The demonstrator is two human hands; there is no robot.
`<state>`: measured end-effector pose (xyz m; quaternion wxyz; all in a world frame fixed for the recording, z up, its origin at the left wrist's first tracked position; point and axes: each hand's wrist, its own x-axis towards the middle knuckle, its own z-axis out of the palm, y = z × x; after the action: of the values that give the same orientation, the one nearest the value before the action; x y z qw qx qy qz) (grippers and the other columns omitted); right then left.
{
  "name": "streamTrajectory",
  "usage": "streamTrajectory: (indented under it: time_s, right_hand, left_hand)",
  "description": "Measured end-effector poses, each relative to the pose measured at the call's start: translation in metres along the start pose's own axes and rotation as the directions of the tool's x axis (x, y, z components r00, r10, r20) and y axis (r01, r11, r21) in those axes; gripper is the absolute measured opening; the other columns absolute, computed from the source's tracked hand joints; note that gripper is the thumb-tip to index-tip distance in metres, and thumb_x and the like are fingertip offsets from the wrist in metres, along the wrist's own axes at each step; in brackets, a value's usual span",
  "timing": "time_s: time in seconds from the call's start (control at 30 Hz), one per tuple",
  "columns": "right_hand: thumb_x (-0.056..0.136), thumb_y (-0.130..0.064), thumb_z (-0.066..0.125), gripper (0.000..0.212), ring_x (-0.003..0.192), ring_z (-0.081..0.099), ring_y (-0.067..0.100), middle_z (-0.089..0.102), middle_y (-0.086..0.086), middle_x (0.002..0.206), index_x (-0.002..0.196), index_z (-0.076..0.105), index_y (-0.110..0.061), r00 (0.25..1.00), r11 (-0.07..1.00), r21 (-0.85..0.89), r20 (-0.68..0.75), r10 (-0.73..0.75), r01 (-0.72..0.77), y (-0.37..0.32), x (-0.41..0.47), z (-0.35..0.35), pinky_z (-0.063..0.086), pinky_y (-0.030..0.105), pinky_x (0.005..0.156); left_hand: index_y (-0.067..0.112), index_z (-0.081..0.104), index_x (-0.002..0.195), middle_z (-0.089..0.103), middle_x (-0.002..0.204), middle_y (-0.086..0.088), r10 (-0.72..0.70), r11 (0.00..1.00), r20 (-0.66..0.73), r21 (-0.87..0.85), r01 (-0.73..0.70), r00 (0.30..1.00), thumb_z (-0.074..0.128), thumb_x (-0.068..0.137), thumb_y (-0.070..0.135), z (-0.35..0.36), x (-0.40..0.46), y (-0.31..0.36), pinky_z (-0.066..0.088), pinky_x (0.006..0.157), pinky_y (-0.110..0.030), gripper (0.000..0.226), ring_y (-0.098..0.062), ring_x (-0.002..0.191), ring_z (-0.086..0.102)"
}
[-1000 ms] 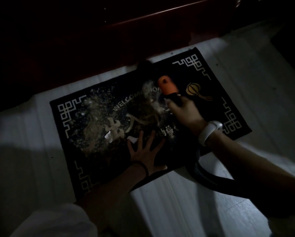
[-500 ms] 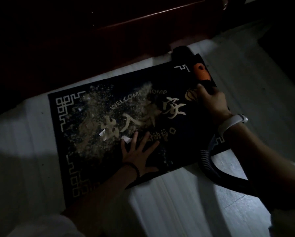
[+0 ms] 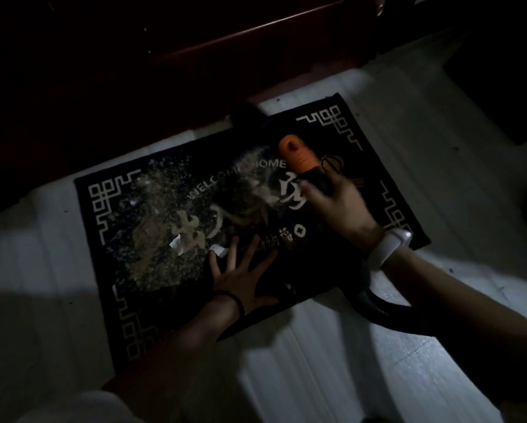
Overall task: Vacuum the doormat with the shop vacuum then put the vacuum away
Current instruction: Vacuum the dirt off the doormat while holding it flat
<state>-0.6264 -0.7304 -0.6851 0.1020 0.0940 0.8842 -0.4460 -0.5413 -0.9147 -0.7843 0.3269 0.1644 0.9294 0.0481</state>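
The black doormat [image 3: 286,270], with gold fret corners and the words WELCOME HOME, lies askew on the pale floor [image 3: 317,361] just before a dark red wooden door [image 3: 164,56]. Pale dust and debris [image 3: 164,227] cover the mat's left half, with two small white scraps [image 3: 175,240] near its middle. The left hand [image 3: 240,276] lies flat on the mat near its lower edge, fingers straight and spread, one fingertip touching a scrap; a dark cord band circles that wrist. The right hand [image 3: 338,206], over the mat's right half, has its grip closed round the vacuum wand [image 3: 298,157], whose orange collar juts toward the door; the nozzle end is lost in shadow. A white wristband [image 3: 387,248] sits on the right wrist. The black ribbed vacuum hose [image 3: 375,309] curves off the mat's lower right edge under the right forearm.
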Motion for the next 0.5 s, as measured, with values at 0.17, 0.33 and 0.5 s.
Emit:
streamTrajectory:
  time_s: [0.17,0.33,0.5]
  right_hand:
    - [0.090,-0.039,0.055,0.033,0.059,0.055,0.011,0.060,0.002,0.080,0.108,0.057,-0.011,0.968,0.961,0.159,-0.071,0.240,-0.227,0.011,0.019,-0.008,0.044,0.015,0.045]
    - [0.088,-0.034,0.059,0.024,0.042,0.052,0.004,0.057,-0.001,0.061,0.092,0.057,-0.010,0.967,0.986,0.078,0.219,0.126,-0.146,0.009,-0.014,0.018,0.043,0.023,0.045]
    - [0.089,-0.036,0.056,0.025,0.043,0.053,0.008,0.057,-0.001,0.064,0.098,0.056,-0.012,0.987,0.974,0.170,-0.028,0.155,-0.149,0.003,-0.001,-0.025,0.041,0.016,0.038]
  left_hand:
    - [0.050,-0.012,0.140,-0.031,0.151,0.007,0.007,1.000,0.028,-0.012,-0.007,1.000,0.047,0.077,0.071,-0.001,0.001,0.001,-0.008,0.103,-0.069,0.089,-0.031,0.137,-0.032]
    - [0.051,-0.012,0.140,-0.030,0.152,0.008,-0.020,1.000,0.035,-0.013,0.020,0.999,0.048,0.077,0.070,-0.004,0.000,0.002,-0.009,0.104,-0.067,0.089,-0.031,0.138,-0.030]
    - [0.052,-0.010,0.140,-0.029,0.152,0.008,-0.024,1.000,0.024,-0.013,0.024,0.999,0.049,0.077,0.068,-0.002,0.000,0.001,-0.007,0.105,-0.067,0.088,-0.029,0.138,-0.030]
